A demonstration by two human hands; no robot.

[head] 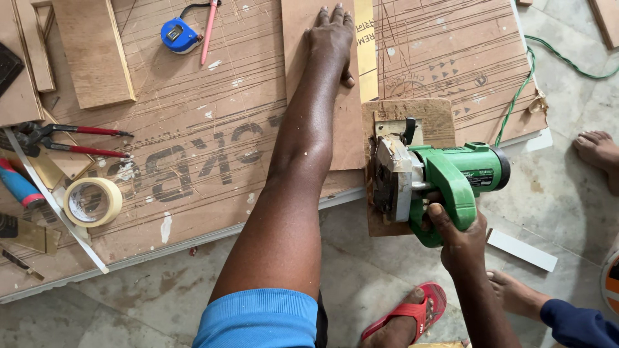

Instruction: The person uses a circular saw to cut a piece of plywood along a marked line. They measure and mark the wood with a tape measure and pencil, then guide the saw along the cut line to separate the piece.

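Note:
My left hand (pixel 330 38) lies flat, fingers forward, on a narrow plywood strip (pixel 353 129) that rests on a large scratched work board (pixel 213 116). My right hand (pixel 454 235) grips the handle of a green circular saw (pixel 451 177). The saw sits on a wooden base plate (pixel 416 113) right beside the strip's near end, at the board's edge. A yellow straight edge (pixel 365 45) runs along the strip's right side. The blade is hidden under its guard.
A green cable (pixel 516 96) trails off to the right. A blue tape measure (pixel 179 35), pink pencil (pixel 208 32), wood block (pixel 93 51), red-handled snips (pixel 71 138) and tape roll (pixel 93 202) lie left. Bare feet (pixel 598 151), a red sandal (pixel 412 312) and a white offcut (pixel 521 249) are on the floor.

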